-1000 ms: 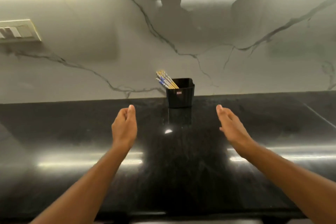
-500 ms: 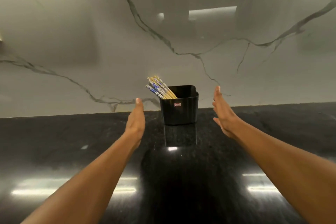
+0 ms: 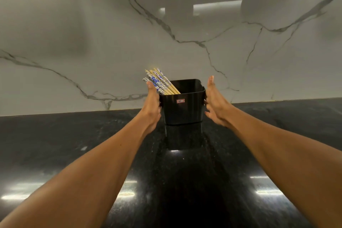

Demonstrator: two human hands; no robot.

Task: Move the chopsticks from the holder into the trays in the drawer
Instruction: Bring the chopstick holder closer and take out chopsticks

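As both arms reach across a black counter, two flat hands bracket a black holder.

The left hand and right hand, fingers straight, touch its sides, apparently to lift it; the chopsticks lean left inside.

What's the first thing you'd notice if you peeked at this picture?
Probably the black holder standing at the back of the shiny dark counter, with blue-and-white chopsticks leaning out of its left corner. Next, the left hand and right hand reaching in, one at each side of it, fingers straight. Behind rises a grey-veined marble wall.
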